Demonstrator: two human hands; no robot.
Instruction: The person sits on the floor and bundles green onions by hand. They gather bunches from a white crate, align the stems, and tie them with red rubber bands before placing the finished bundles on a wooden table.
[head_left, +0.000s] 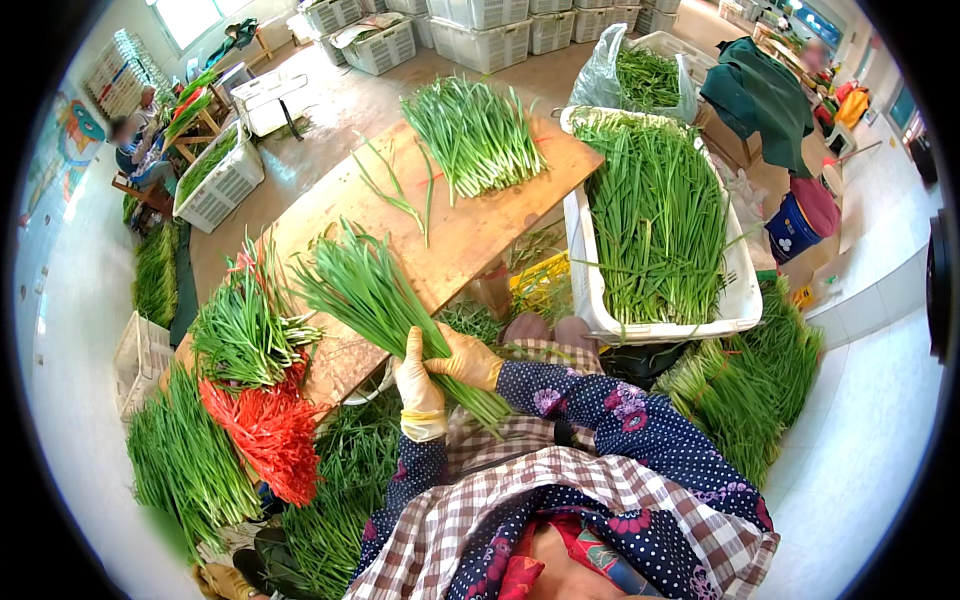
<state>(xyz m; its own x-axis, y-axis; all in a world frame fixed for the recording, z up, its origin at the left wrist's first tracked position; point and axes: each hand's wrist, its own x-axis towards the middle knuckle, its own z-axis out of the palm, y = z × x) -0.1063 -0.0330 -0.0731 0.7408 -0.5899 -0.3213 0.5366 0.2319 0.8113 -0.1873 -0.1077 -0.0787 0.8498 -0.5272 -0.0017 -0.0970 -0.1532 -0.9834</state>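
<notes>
Both my hands wear pale yellow gloves and grip one bunch of green garlic chives (382, 292) in front of my lap. My left hand (418, 382) holds it from the near left side, thumb up along the stems. My right hand (469, 358) wraps it from the right, close beside the left. The leaves point up left over the wooden board (465, 244), the stem ends down right. On the board's far end lies a larger pile of chives (480, 139), with a few loose stalks (397, 196) near it. Another bunch (244, 330) rests at the board's left, beside red plastic ties (274, 435).
A white crate (679, 330) full of chives stands right of the board, a plastic bag of greens (649, 79) behind it. Chives are heaped at left (187, 450) and right (750, 390). Another person's gloved hand (225, 581) shows at bottom left; people sit at far left.
</notes>
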